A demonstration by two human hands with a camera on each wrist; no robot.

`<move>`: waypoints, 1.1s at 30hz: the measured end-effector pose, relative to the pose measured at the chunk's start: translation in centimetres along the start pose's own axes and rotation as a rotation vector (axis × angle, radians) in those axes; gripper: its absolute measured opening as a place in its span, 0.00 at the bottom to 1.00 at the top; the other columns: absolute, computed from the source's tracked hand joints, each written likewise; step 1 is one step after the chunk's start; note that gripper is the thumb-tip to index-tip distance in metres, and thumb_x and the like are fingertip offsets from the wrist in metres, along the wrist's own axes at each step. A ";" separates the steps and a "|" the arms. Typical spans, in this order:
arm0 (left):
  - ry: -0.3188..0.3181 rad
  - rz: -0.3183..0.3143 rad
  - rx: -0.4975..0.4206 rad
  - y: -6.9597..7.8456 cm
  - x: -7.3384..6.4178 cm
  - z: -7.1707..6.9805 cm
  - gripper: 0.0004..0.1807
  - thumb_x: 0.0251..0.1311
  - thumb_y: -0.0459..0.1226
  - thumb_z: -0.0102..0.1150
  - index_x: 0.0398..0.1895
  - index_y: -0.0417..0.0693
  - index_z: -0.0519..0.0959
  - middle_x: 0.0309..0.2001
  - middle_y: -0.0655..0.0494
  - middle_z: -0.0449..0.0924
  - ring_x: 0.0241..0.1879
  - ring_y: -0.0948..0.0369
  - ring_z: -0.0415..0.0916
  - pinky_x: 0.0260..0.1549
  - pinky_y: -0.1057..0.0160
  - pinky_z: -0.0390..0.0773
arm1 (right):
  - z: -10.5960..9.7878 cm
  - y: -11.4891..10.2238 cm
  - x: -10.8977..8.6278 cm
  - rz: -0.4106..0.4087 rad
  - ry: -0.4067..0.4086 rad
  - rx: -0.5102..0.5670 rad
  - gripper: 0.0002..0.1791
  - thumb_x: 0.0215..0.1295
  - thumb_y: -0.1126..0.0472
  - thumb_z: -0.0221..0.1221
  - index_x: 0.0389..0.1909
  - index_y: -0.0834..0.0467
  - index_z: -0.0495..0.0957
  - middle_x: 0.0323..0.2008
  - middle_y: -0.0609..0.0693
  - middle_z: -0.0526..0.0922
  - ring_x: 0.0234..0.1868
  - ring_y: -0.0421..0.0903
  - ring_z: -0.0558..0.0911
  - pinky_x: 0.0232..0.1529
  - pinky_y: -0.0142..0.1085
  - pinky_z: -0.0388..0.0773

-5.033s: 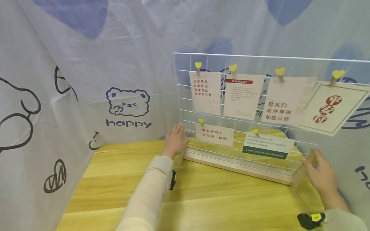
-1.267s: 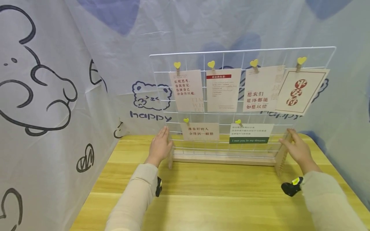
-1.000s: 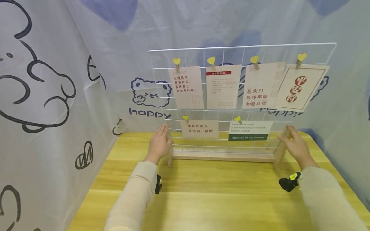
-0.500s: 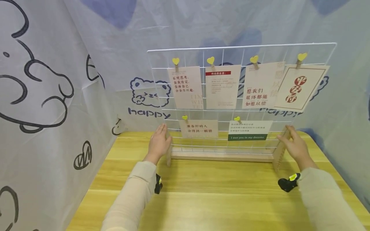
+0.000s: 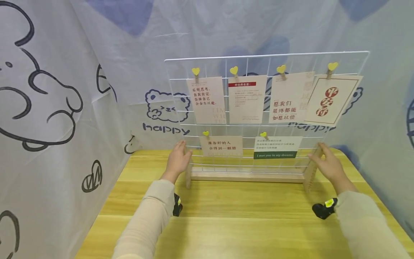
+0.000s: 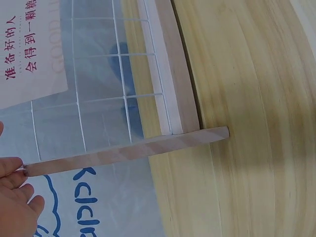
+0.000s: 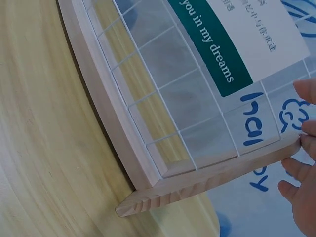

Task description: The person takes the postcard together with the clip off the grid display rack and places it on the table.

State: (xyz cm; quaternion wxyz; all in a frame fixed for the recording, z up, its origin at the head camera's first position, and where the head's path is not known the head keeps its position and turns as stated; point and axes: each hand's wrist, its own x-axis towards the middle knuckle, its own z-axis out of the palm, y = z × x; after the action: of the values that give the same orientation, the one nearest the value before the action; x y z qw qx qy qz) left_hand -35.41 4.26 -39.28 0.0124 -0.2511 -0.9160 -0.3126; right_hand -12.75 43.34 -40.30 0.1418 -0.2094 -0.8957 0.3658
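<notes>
A white wire grid display rack [image 5: 245, 129] stands upright on the table, with a wooden base bar [image 5: 247, 176] along its bottom and a wooden panel at each end. My left hand [image 5: 177, 160] holds the upper end of the left side panel [image 6: 128, 152], fingertips right at its tip. On the other side, my right hand [image 5: 330, 165] grips the top of the right side panel [image 7: 212, 182], thumb inward and fingers outward. Printed cards hang on the grid, among them a green-banded card [image 5: 277, 147] and a tilted, red-bordered card [image 5: 333, 99], under yellow heart clips [image 5: 332, 66].
The rack stands near the back of a yellow wood-grain table [image 5: 239, 223]. A pale cloth curtain [image 5: 145, 64] with cartoon drawings hangs behind it and to the left. Black wrist cameras [image 5: 324, 208] sit at both cuffs.
Five seconds ago the rack stood slanted, farther right in view; it now faces me squarely, both hands still at its ends. In the last second only the view has shifted slightly.
</notes>
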 end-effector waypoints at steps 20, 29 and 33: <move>0.004 0.003 -0.154 1.5 0.2 -2.8 0.27 0.60 0.44 0.42 0.59 0.37 0.59 0.57 0.40 0.59 0.56 0.47 0.57 0.54 0.49 0.57 | 0.5 -3.7 -1.0 -0.080 0.016 0.027 0.39 0.63 0.43 0.41 0.62 0.69 0.45 0.57 0.73 0.52 0.55 0.70 0.54 0.49 0.63 0.50; 0.022 0.054 -0.195 2.9 0.0 -4.0 0.26 0.60 0.44 0.43 0.60 0.43 0.58 0.60 0.45 0.57 0.58 0.49 0.54 0.55 0.50 0.56 | 1.3 -6.3 -1.8 -0.159 0.011 0.068 0.34 0.65 0.48 0.41 0.61 0.70 0.48 0.56 0.72 0.56 0.53 0.68 0.59 0.49 0.59 0.57; 0.047 0.087 -0.207 3.8 -0.2 -4.5 0.26 0.60 0.43 0.44 0.59 0.42 0.60 0.59 0.46 0.59 0.57 0.51 0.56 0.54 0.52 0.57 | 1.7 -7.3 -2.0 -0.196 0.000 0.107 0.31 0.65 0.51 0.42 0.61 0.68 0.50 0.56 0.70 0.58 0.54 0.67 0.59 0.50 0.58 0.57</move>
State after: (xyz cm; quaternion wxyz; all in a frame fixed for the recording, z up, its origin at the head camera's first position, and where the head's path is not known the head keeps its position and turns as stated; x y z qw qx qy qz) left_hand -34.05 4.07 -33.55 0.0217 -0.2832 -0.8665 -0.4104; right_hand -13.70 36.62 -36.44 0.1880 -0.1130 -0.8911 0.3973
